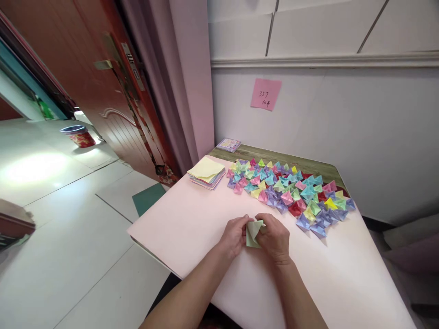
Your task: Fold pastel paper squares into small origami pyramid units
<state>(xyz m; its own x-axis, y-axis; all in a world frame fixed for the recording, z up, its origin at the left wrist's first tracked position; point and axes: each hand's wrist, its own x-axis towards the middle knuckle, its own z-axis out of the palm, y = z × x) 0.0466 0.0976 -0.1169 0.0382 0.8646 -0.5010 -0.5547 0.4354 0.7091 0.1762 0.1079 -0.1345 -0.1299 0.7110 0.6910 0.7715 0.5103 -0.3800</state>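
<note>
A pale green piece of origami paper [253, 235], partly folded, is held between my two hands above the pink tabletop. My left hand [235, 235] pinches its left edge between thumb and fingers. At the other side, my right hand [274, 237] is closed on the paper, with a flap raised near its fingertips. Some of the right fingers are hidden behind the paper. Beyond my hands lies a wide spread of small folded paper pieces [288, 197] in purple, pink, green, blue, yellow and red. A stack of square paper sheets [206, 171], yellow on top, sits at the table's left.
The table [171, 228] has a pink cover, with a wood-patterned strip [318, 167] along the wall. A small pack [229, 145] lies in the back left corner. A pink note [265, 94] is on the wall. Left stand a door [113, 105] and a bin [80, 137].
</note>
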